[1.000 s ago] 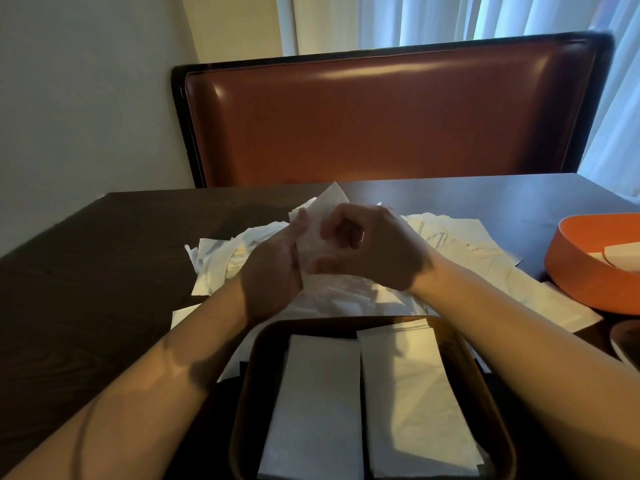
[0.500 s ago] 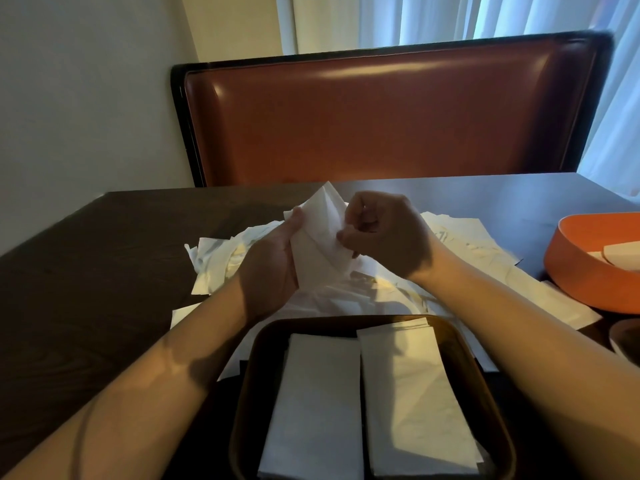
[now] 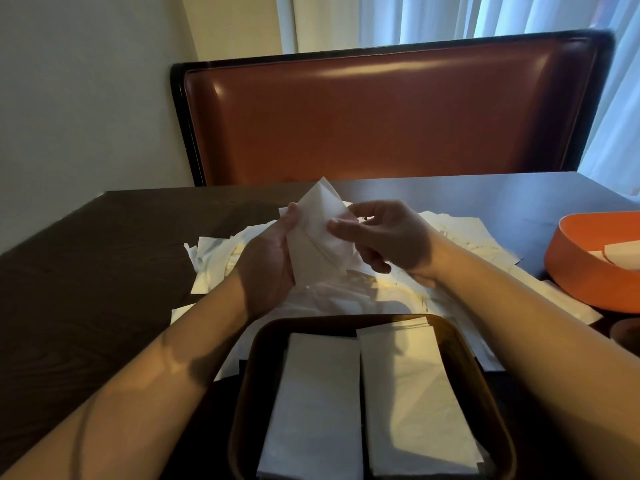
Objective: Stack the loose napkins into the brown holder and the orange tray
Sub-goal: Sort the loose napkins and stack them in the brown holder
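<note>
Red-brown padded seat back [image 3: 388, 116] with dark frame fills the far side, pale curtains [image 3: 415, 19] behind it, plain wall [image 3: 79, 91] on the left. Dark wood bench [image 3: 86, 271] spans the whole lower view.

Brown holder [image 3: 479, 368] sits at the near edge, centred, partly cut off by the bottom of the view. Inside it are two stacks of folded white napkins side by side: left stack [image 3: 318, 407] and right stack [image 3: 412, 393], the right one looks a bit higher and reaches further back.

Orange tray [image 3: 581, 271] is at the far right, cut by the view edge, with a couple of white folded pieces [image 3: 620, 252] lying in it. Just below it a small brown rounded object [image 3: 627, 332], mostly out of view, can't tell what.

Loose napkins [image 3: 450, 237] lie in a messy pile on the bench between the holder and the seat, spreading left and right past both forearms, some touching the tray's base.

Both hands are raised just above the pile. Left hand [image 3: 266, 268] cups one white napkin [image 3: 318, 233] from the left, thumb along its edge, fingers curled behind it. Right hand [image 3: 388, 237] pinches the same napkin's right side, thumb on front, fingers [image 3: 372, 263] loosely bent below. The napkin is partly folded, pointed corner sticking up, diagonal crease showing.
</note>
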Available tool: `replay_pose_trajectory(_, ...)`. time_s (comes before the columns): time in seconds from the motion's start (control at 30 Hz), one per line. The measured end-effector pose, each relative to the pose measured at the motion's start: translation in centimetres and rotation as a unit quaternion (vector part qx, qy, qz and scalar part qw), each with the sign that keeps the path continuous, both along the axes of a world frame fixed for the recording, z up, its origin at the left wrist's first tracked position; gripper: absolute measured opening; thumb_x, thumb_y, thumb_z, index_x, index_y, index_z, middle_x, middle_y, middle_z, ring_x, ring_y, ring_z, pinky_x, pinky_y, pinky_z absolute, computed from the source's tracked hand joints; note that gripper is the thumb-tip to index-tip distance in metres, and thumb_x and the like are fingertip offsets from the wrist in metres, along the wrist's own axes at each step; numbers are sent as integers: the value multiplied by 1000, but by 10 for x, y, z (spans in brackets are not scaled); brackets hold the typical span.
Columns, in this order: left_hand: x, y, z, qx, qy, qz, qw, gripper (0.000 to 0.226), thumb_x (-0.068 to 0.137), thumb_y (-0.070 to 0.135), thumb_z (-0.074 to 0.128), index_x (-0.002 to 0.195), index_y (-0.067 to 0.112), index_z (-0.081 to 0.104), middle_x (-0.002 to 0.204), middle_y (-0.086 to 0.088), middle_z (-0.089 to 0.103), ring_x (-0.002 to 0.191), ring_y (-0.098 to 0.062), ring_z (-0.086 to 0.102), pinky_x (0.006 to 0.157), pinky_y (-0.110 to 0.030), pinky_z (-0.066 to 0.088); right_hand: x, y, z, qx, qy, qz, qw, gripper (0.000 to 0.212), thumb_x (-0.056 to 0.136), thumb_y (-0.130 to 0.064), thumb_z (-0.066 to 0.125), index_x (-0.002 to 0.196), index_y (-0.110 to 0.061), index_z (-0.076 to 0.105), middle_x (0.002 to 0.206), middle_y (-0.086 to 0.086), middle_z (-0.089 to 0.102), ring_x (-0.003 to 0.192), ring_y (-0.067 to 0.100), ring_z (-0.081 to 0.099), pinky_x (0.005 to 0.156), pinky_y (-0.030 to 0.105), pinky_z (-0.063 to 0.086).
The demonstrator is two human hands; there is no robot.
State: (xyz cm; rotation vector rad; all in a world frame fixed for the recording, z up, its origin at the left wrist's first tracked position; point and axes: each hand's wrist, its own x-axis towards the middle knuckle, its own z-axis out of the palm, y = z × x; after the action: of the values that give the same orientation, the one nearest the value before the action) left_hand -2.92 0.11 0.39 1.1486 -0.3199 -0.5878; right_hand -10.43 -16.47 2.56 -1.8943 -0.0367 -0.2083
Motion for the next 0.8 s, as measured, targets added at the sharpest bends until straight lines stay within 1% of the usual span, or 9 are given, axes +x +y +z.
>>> replay_pose_trajectory(0.17,-4,-2,3,-5,16,-3,1000,40,100,45,41,105,12,62,93,-10,76,89,-24,71,85,-42,56,0,1,-1,-24,63,46,997,6,87,-19,73,85,-14,71,44,-4,50,36,10,38,38,21,34)
replay_pose_trajectory(0.27,-2,1,4,-10,44,5,999,44,98,47,44,112,9,62,101,-14,74,95,-28,69,87,-46,56,-1,-1,-2,-36,77,63,994,20,92,-20,67,82,-3,71,45,-1,50,37,11,39,40,22,35)
replay_pose_trajectory(0.37,-3,1,5,-17,53,4,998,47,100,47,41,114,7,63,106,-16,73,92,-29,72,80,-45,60,0,1,-2,-43,-4,55,998,29,93,-20,67,66,-11,65,50,-5,54,42,9,44,47,23,39)
replay_pose_trajectory(0.43,-6,2,8,-18,55,-9,998,48,102,46,38,109,7,65,100,-15,75,86,-28,74,75,-44,60,1,3,-4,-73,-89,34,993,25,90,-15,70,66,-14,64,59,-9,61,52,9,53,56,23,46)
replay_pose_trajectory(0.53,-7,3,9,-9,49,-5,999,49,101,47,38,115,7,63,111,-16,72,96,-29,72,85,-44,59,3,2,-9,-53,-145,16,988,16,84,-6,75,73,1,65,77,17,66,68,31,59,68,37,54)
replay_pose_trajectory(0.6,-6,3,7,-2,53,7,999,52,100,49,40,124,7,60,120,-17,68,106,-31,68,95,-49,53,3,0,-8,-7,-135,25,990,20,81,0,76,73,3,58,77,28,61,67,32,56,64,37,52)
replay_pose_trajectory(0.63,-6,2,7,-2,55,12,998,52,100,49,40,125,7,59,120,-17,68,105,-32,68,94,-50,53,3,-1,-7,11,-124,36,992,22,78,-1,77,74,0,56,79,31,61,66,32,58,61,35,53)
replay_pose_trajectory(0.73,-9,2,12,-17,51,25,998,43,101,45,41,114,8,61,96,-14,75,88,-29,72,81,-46,58,3,-2,-4,30,-71,79,994,23,79,1,75,75,-8,55,74,21,68,57,22,61,52,25,49)
replay_pose_trajectory(0.8,-7,2,12,-18,31,60,998,35,101,42,44,106,12,61,93,-11,74,91,-28,68,88,-46,54,3,-5,-3,-11,-10,109,994,23,82,4,71,75,-11,55,76,20,70,55,18,58,51,22,48)
